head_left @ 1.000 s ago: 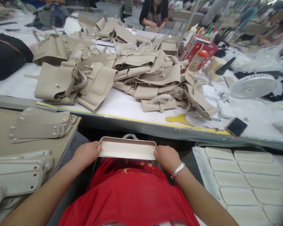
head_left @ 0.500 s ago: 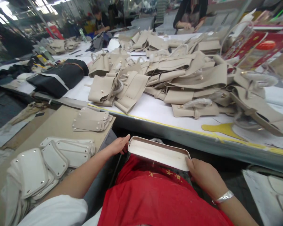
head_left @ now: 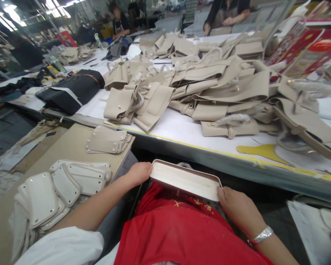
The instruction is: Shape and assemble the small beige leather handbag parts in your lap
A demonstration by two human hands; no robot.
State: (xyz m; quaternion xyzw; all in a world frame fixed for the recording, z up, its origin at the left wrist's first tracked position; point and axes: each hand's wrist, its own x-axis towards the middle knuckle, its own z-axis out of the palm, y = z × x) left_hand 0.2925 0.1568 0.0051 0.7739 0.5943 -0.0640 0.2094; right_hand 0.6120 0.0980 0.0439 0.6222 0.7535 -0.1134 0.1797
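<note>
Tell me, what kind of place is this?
Most likely a handbag workshop or factory. A long table is heaped with half-made beige bags, cut panels lie stacked beside it, and the left hand and right hand hold a bag base.

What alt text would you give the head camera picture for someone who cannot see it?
A person in a red top holds a long, shallow white bag piece at each end, left hand and right hand, at a workbench. Beyond lie a heap of beige handbags on a white table, and stacked white panels at left.

Yellow marks on the red shirt (head_left: 182, 235) are illegible.
</note>
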